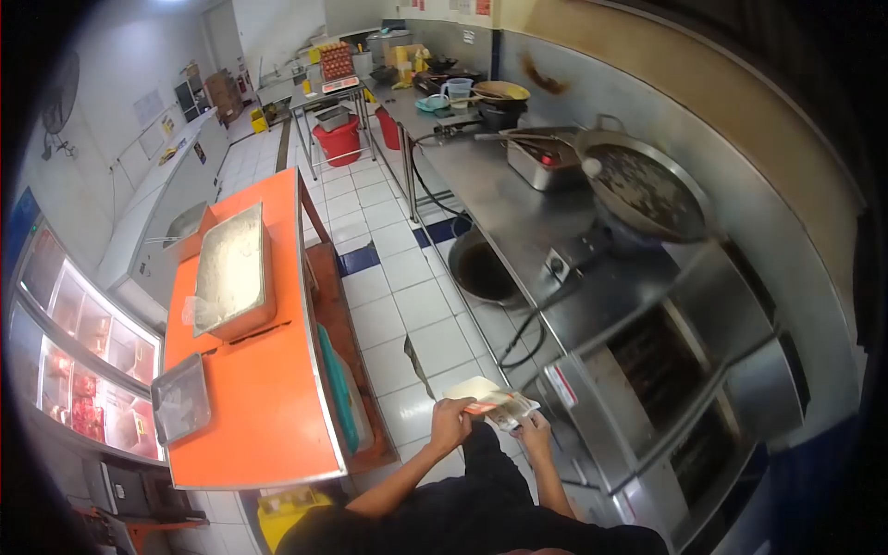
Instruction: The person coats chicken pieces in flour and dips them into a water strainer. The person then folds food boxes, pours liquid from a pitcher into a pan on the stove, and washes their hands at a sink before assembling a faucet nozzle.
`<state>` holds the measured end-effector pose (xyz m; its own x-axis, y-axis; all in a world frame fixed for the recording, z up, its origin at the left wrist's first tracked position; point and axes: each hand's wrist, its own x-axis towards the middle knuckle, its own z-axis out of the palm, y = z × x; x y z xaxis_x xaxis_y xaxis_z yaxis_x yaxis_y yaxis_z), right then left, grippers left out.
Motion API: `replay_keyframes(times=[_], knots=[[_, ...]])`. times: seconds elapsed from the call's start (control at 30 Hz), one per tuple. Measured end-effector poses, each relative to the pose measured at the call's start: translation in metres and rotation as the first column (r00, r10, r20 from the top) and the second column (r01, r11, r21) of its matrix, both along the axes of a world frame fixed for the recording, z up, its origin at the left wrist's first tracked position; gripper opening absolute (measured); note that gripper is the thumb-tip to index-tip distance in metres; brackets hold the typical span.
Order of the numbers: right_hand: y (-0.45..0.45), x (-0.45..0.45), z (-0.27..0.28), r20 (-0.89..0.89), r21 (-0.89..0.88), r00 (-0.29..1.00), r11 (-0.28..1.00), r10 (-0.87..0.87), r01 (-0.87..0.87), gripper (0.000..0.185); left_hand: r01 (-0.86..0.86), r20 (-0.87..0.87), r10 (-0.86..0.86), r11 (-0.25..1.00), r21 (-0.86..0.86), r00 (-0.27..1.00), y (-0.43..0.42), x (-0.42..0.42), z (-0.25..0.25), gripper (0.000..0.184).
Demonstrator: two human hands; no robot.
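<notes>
Low in front of my body, both hands are on a cream, orange and white printed paper packet point(486, 393). My left hand point(450, 425) grips its left side with the fingers closed. At the lower right corner, my right hand point(534, 437) pinches the packet between thumb and fingers. It looks flat and slightly bent; I cannot make out what, if anything, is inside. Beneath it lies the white tiled floor point(398, 338).
Left stands an orange-topped table point(264, 407) with a deep metal tray point(268, 268) of white powder and a smaller tray point(182, 398). On the right counter, a large wok point(698, 217) of bubbling oil sits near a metal container point(536, 171). Fryers point(592, 407) adjoin my right side.
</notes>
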<state>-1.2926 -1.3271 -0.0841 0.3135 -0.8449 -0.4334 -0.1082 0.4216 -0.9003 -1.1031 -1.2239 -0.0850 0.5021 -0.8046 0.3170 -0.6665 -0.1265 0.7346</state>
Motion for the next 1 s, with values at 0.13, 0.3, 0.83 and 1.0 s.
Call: replay_keyframes(times=[0.13, 0.3, 0.83, 1.0], knots=[[-0.118, 0.100, -0.017, -0.015, -0.092, 0.994, 0.989, 0.112, -0.113, 0.011, -0.194, -0.101, 0.187, 0.979, -0.057, 0.977, -0.070, 0.088, 0.005, 0.024], [-0.270, 0.254, 0.025, 0.096, -0.093, 0.984, 0.985, 0.151, -0.143, 0.015, -0.357, -0.061, 0.352, 0.914, -0.192, 0.934, -0.146, 0.214, 0.024, 0.029], [-0.612, 0.568, -0.062, 0.261, 0.113, 0.882, 0.920, -0.391, 0.374, 0.026, 0.292, 0.418, -0.239, 0.954, -0.066, 0.876, -0.582, 0.594, 0.036, 0.045], [-0.553, 0.556, 0.032, -0.898, -0.122, 0.437, 0.928, 0.048, -0.352, 0.043, 0.440, 0.574, -0.434, 0.887, 0.138, 0.695, -0.673, 0.641, 0.010, 0.043]])
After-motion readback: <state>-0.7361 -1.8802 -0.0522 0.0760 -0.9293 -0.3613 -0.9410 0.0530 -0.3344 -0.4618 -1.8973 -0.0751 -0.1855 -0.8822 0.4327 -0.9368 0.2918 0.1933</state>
